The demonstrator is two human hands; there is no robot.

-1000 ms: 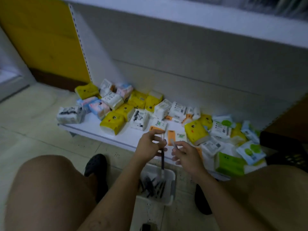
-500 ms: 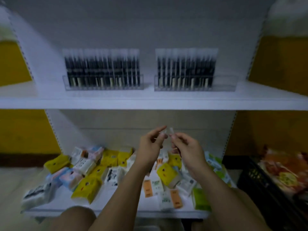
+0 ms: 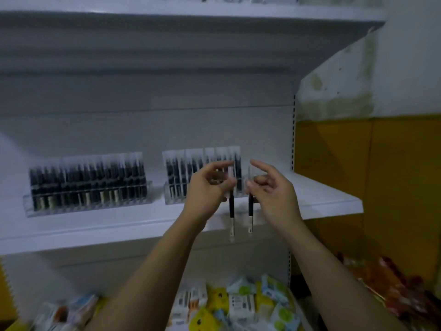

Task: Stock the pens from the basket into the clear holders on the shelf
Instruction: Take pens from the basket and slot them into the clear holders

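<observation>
Two clear holders stand on the white middle shelf [image 3: 329, 199]. The left holder [image 3: 88, 206] is full of upright black pens in clear sleeves. The right holder [image 3: 176, 194] holds pens too, and my hands cover its right end. My left hand [image 3: 210, 187] pinches one sleeved black pen [image 3: 231, 211], which hangs upright. My right hand [image 3: 272, 189] pinches a second sleeved pen [image 3: 250, 211] beside it. Both pens hang just in front of the right holder's right end. The basket is out of view.
Small tissue packs [image 3: 241, 302] in yellow, white and green lie heaped on the bottom shelf. Another shelf [image 3: 191, 10] runs overhead. Orange packaged goods [image 3: 393, 290] sit at the lower right, before a yellow wall panel [image 3: 381, 163].
My view swung up from the floor basket to the middle shelf. Both hands rose with it, from beside the basket to the right holder, now with one pen in each.
</observation>
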